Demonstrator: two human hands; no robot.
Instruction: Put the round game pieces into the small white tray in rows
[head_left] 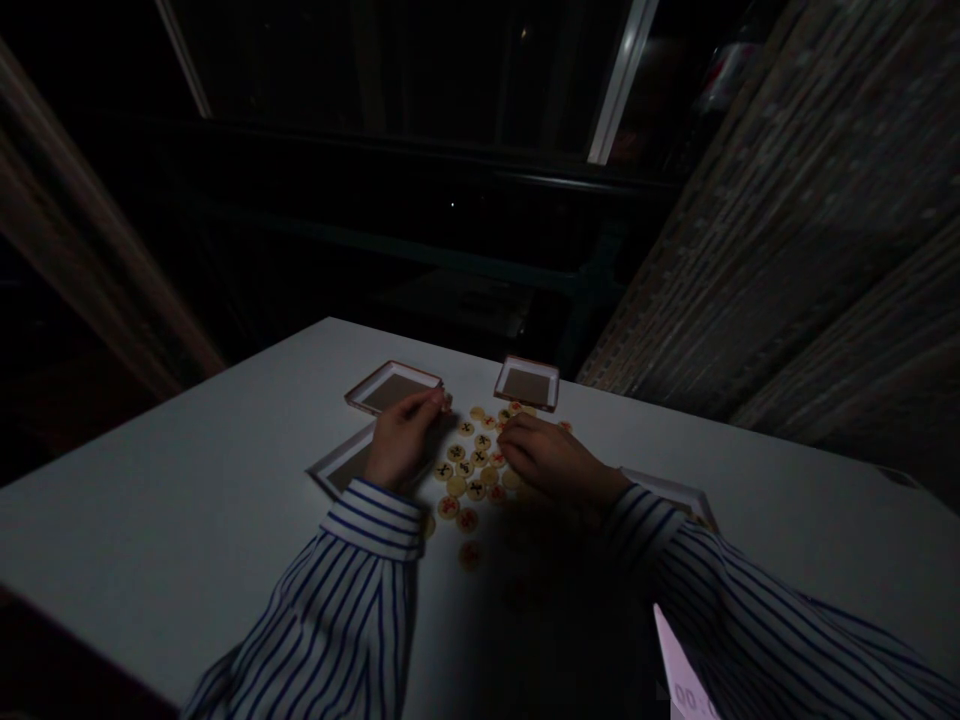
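Round wooden Chinese chess pieces [479,457] with red or black characters lie loose in the middle of the white table; some show a plain face. My left hand [403,437] is left of them, thumb and fingers pinched on one Chinese chess piece [446,402] near the corner of a shallow tray. Over the right side of the spread, my right hand [553,455] has its fingers curled together and pointing down. Its fingertips are among the pieces, and whatever they hold is hidden. Several pieces below it sit in deep shadow.
Shallow rimmed trays surround the pieces: one at the back left [366,401], one at the back right [556,398], one under my left forearm [321,475] and one beside my right wrist [694,494]. A lit screen [686,670] glows below my right sleeve. Curtains [750,250] hang behind the table [225,480].
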